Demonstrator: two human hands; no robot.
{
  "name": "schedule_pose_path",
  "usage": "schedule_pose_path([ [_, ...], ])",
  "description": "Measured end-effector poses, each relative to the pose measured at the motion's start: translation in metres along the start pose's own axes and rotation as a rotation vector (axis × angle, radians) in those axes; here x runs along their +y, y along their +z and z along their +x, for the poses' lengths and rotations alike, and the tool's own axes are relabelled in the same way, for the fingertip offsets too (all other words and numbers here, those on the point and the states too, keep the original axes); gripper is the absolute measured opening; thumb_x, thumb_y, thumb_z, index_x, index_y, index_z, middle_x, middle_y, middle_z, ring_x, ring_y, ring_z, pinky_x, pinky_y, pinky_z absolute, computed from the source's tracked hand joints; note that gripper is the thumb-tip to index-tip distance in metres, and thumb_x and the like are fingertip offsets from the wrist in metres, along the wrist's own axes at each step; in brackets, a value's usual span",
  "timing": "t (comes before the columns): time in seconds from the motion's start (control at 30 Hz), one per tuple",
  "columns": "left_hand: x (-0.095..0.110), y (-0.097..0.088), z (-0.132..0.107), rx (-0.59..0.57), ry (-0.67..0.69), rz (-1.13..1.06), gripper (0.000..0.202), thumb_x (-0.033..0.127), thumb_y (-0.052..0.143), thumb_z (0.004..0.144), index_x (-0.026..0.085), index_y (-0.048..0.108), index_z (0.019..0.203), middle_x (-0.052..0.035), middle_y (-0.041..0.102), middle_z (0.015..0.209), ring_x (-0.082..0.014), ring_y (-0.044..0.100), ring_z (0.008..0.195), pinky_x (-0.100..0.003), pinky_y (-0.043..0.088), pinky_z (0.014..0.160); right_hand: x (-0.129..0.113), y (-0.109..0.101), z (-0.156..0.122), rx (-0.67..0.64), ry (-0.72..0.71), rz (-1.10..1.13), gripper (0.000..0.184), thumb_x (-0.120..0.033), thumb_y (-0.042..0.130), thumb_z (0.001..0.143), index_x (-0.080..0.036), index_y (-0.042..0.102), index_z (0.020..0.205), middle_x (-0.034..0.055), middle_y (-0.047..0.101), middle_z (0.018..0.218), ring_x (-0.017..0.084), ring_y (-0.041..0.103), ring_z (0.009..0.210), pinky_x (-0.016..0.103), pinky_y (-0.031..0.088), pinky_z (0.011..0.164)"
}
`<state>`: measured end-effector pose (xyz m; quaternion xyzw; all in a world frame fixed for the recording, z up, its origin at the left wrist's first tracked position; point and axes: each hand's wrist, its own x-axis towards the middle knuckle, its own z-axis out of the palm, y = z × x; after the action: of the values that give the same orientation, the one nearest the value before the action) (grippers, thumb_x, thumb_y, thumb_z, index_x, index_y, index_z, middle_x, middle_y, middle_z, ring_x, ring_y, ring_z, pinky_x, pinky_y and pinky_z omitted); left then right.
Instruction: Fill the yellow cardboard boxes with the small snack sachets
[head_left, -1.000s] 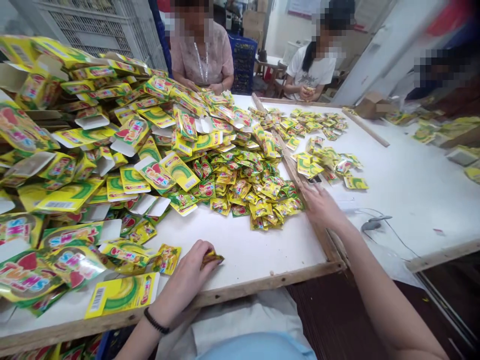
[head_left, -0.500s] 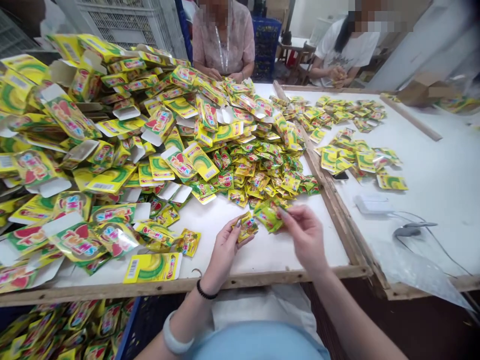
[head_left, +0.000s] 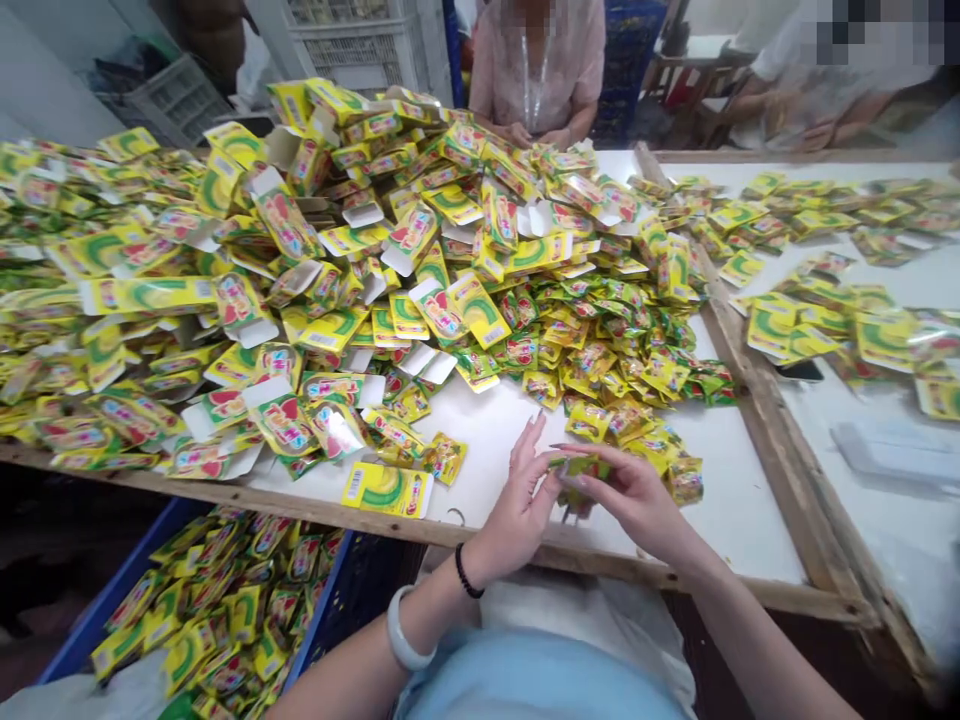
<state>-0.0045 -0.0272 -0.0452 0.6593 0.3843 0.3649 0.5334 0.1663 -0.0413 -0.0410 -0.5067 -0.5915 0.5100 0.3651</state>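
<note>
Yellow and green foil sachets (head_left: 480, 300) heap across the white bench (head_left: 480, 440), many with white card tabs, and the pile spills towards the near edge. Just inside that edge the person's left hand (head_left: 521, 510) and right hand (head_left: 634, 500) come close together over bare white board. The right hand's fingers (head_left: 600, 470) pinch a small sachet (head_left: 577, 468) and the left hand's fingertips (head_left: 534, 440) stand just beside it; the view there is poor, so whether they grip it too is hard to say. A black bead bracelet (head_left: 465, 572) and a white bangle (head_left: 401, 630) circle the left arm. Left of the hands, a barcoded card (head_left: 388, 490) lies near the edge. Below the bench, a blue crate (head_left: 127, 590) holds more sachets. At the far edge, a co-worker in a pink blouse (head_left: 536, 60) rests both hands at the pile. Beyond a wooden rail (head_left: 765, 450) on the right, a second white table (head_left: 885, 450) carries more sachets and a phone (head_left: 799, 370).
</note>
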Motion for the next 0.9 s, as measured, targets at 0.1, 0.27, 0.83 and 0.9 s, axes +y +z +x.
schedule_pose_path([
  [0.1, 0.007, -0.046, -0.004, 0.038, 0.11, 0.421, 0.044, 0.03, 0.042, 0.091, 0.023, 0.038, 0.134, -0.0084, 0.022, 0.15, -0.0217, 0.018, 0.138, -0.043, 0.02, 0.112, -0.001, -0.009, -0.001, 0.05, -0.1, -0.348, 0.023, -0.035, 0.053, 0.088, -0.02, 0.061, 0.102, 0.0033, 0.069, 0.079, 0.015, 0.062, 0.06, 0.029, 0.05, 0.06],
  [0.27, 0.023, -0.145, -0.01, 0.406, -0.21, 1.104, 0.044, 0.048, 0.037, 0.089, 0.017, 0.051, 0.117, -0.0122, 0.063, 0.096, -0.0299, 0.059, 0.097, -0.046, 0.043, 0.087, 0.007, -0.021, -0.005, 0.159, -0.081, -0.566, 0.025, -0.037, 0.052, 0.088, -0.019, 0.061, 0.103, 0.0047, 0.069, 0.08, 0.017, 0.063, 0.059, 0.029, 0.049, 0.06],
  [0.83, 0.015, -0.04, 0.021, 0.144, -0.061, -0.165, 0.046, 0.035, 0.049, 0.088, 0.021, 0.034, 0.13, -0.0107, 0.056, 0.119, -0.0197, 0.055, 0.109, -0.032, 0.044, 0.092, -0.011, 0.033, 0.0, 0.102, 0.002, 0.303, 0.023, -0.029, 0.058, 0.084, -0.019, 0.06, 0.105, 0.0064, 0.067, 0.09, 0.014, 0.065, 0.054, 0.03, 0.058, 0.049],
  [0.9, 0.017, -0.025, 0.018, 0.06, -0.058, -0.195, 0.05, 0.036, 0.045, 0.09, 0.021, 0.029, 0.135, -0.0111, 0.04, 0.139, -0.0204, 0.039, 0.128, -0.032, 0.034, 0.104, -0.007, 0.039, -0.001, 0.227, -0.212, -0.078, 0.02, -0.02, 0.053, 0.086, -0.019, 0.061, 0.104, 0.0127, 0.061, 0.116, 0.022, 0.068, 0.085, 0.036, 0.059, 0.07],
])
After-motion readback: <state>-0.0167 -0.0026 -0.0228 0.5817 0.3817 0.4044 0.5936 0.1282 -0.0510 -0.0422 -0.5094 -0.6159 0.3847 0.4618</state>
